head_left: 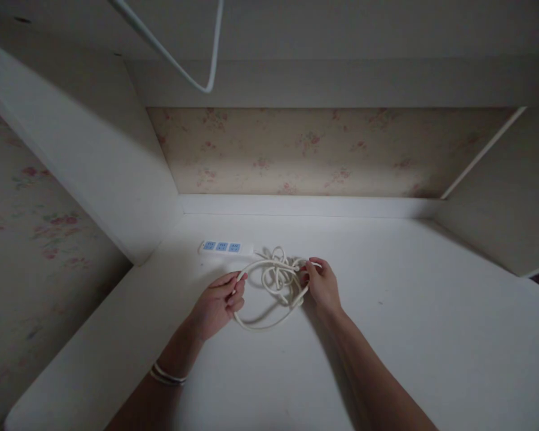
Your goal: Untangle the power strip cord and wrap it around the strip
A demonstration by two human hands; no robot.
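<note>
A tangled white cord (276,280) lies in loops in the middle of the white desk surface. My left hand (220,302) pinches a loop of it at the left side of the tangle. On the right side, my right hand (323,282) has its fingers closed on the cord's coils. Behind my left hand rests a white power strip (247,248) with blue socket faces, lying flat. The cord runs from the strip's right end into the tangle. The cord's plug cannot be made out.
The white desk (408,335) reaches a low back ledge (314,206) below floral wallpaper (314,149). White side panels stand left (94,143) and right (512,191). A bent white rod or cable (175,63) hangs at the upper left.
</note>
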